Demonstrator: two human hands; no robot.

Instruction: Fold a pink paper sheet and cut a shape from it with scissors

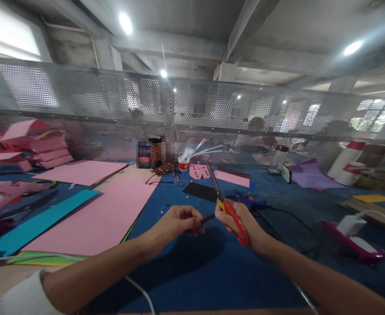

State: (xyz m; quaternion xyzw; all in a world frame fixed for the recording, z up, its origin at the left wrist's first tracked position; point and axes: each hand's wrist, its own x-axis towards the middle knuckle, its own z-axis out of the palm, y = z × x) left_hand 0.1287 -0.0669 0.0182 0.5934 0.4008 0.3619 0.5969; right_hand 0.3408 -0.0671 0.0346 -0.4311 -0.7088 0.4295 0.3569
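My left hand (pixel 182 221) is closed in a pinch on one end of a thin black strip (pixel 208 218), held above the blue tabletop (pixel 192 275). Fingers of my right hand (pixel 240 216) meet the strip's other end. That same hand grips a pair of scissors (pixel 236 221) with red and yellow handles, the blades pointing up and away from me. Beyond both hands lies a black paper piece (pixel 200 191). Past it are a pink piece with black dots (pixel 199 171) and a pink strip (pixel 232 178).
Large pink sheets (pixel 100 214) and a teal strip (pixel 47 221) lie left, near a pink glue gun (pixel 6 197). A blue glue gun (pixel 249 200) rests behind my right hand. On the right sits a magenta power strip (pixel 356 243). A perforated metal screen (pixel 205 118) stands at the back.
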